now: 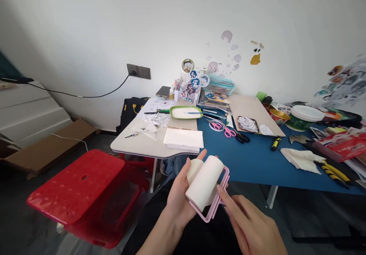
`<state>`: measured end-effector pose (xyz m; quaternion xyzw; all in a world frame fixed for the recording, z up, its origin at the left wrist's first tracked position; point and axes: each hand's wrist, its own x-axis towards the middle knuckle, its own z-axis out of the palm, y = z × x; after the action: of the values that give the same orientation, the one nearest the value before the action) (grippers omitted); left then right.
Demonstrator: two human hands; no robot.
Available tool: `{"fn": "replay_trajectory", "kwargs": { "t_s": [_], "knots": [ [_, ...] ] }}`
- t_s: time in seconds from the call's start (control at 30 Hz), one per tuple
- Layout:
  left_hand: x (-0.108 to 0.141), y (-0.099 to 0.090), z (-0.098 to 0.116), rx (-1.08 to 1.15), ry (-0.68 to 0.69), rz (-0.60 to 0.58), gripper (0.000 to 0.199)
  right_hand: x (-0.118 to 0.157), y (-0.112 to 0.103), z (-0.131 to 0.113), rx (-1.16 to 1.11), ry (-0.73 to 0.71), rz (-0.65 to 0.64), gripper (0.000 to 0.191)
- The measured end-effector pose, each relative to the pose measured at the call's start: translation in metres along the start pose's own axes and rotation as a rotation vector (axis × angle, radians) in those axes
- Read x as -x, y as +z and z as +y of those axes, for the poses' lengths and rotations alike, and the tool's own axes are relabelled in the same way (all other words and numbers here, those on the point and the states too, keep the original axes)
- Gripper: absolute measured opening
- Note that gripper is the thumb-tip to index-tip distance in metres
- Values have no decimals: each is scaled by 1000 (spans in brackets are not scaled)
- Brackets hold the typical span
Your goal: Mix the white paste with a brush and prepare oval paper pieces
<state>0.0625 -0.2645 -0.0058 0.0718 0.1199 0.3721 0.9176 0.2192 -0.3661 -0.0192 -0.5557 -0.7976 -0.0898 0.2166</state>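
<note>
In front of my lap, my right hand (248, 217) is closed around the pink frame (213, 211) of a lint roller, its index finger stretched along the frame. The white roll (205, 180) of the lint roller lies tilted over my left palm. My left hand (178, 197) is turned palm up and holds a pale, round-edged flat piece (194, 168), with the thumb along its side. The roll covers part of this piece and most of the left fingers.
A stack of white paper sheets (183, 138) lies at the near table edge. Behind it are a green-rimmed tray (185, 112) and crumpled scraps (154, 122). Pink scissors (228, 132), a yellow cutter (276, 144) and a tissue (301, 158) lie rightward. A red stool (82, 182) stands left.
</note>
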Motion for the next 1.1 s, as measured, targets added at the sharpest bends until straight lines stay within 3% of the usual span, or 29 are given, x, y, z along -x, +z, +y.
{"fn": "replay_trajectory", "kwargs": {
  "t_s": [0.13, 0.3, 0.47, 0.63, 0.73, 0.87, 1.1],
  "knots": [
    [2, -1, 0, 9, -29, 9, 48, -2, -9, 5, -18, -35, -32, 51],
    [2, -3, 2, 84, -111, -42, 61, -13, 0, 0, -80, 12, 59, 53],
    [2, -5, 9, 34, -72, -11, 62, -15, 6, -3, -156, 48, -17, 53],
    [-2, -9, 3, 12, -168, -164, 76, -24, 9, -8, -191, 103, 50, 52],
    [-2, -13, 7, 32, -166, -168, 85, -21, 10, -9, -195, 114, 18, 51],
    [1, -16, 11, 42, -138, -128, 80, -13, 9, -9, -195, 120, -23, 51],
    [0, -12, 6, 7, -253, -271, 69, -18, 9, -6, -184, 67, 38, 51]
  ]
}}
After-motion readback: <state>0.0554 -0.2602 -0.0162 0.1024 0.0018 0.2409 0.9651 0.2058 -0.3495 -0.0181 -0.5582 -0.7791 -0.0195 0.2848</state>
